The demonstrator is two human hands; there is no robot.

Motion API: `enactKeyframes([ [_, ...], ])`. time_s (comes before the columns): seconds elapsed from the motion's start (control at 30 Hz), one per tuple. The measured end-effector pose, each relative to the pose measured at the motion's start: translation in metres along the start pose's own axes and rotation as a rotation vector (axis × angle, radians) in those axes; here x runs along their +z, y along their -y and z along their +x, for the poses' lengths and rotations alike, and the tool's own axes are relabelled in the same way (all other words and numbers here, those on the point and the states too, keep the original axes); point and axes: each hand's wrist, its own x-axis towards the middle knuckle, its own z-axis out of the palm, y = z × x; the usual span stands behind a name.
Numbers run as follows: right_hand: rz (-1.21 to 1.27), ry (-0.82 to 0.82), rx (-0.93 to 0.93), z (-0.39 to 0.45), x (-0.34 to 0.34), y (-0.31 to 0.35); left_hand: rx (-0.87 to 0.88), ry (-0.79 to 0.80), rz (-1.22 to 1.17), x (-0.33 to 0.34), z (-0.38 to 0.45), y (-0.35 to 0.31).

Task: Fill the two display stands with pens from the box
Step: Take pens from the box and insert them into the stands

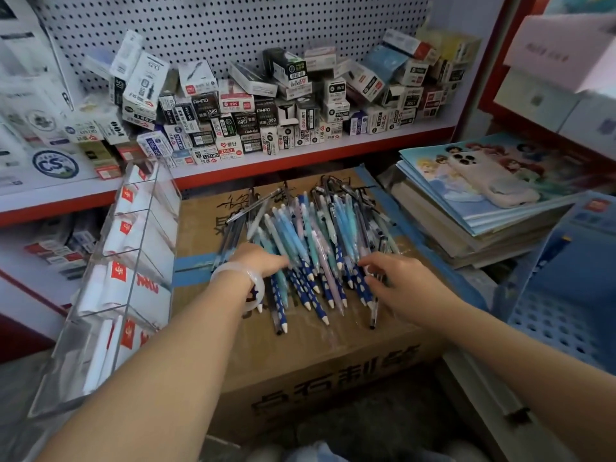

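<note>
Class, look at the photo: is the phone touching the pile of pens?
Apart. The head view shows the phone lying on the stack of books, with bare carton and blue tape between it and the pens.

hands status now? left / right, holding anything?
Left hand: fingers buried in the pile of pens; grip cannot be told.
Right hand: fingers curled on the pens at the pile's right edge; looks like gripping a few.

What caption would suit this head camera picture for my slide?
Both hands, left hand and right hand, reach into a pile of pens on a taped cardboard box.
</note>
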Motion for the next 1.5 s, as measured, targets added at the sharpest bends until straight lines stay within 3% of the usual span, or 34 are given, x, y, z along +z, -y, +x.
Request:
enactKeyframes([
  [0.3,0.033,-0.021,0.033,-0.008,-0.001,-0.013,0.010,-0.134,0.156,0.009,0.009,0.011],
  [0.57,0.023,-0.010,0.058,-0.018,-0.008,-0.014,-0.031,-0.142,-0.047,0.006,0.007,0.020],
  [0.7,0.019,-0.015,0.069,-0.024,-0.014,-0.010,-0.089,-0.007,-0.440,0.002,0.001,0.024],
  [0.8,0.015,-0.017,0.064,-0.028,-0.019,-0.005,-0.081,0.039,-0.537,0.002,-0.006,0.030],
  [0.97,0.017,-0.009,0.044,-0.039,-0.029,0.006,0.066,-0.074,-0.447,-0.004,-0.022,0.033],
  [1.13,0.037,-0.030,0.017,-0.048,-0.044,0.017,0.273,-0.059,-0.567,-0.009,-0.050,0.019],
  [1.5,0.341,-0.208,0.079,-0.069,-0.080,0.029,0.660,0.161,-0.655,0.006,-0.132,-0.056],
])
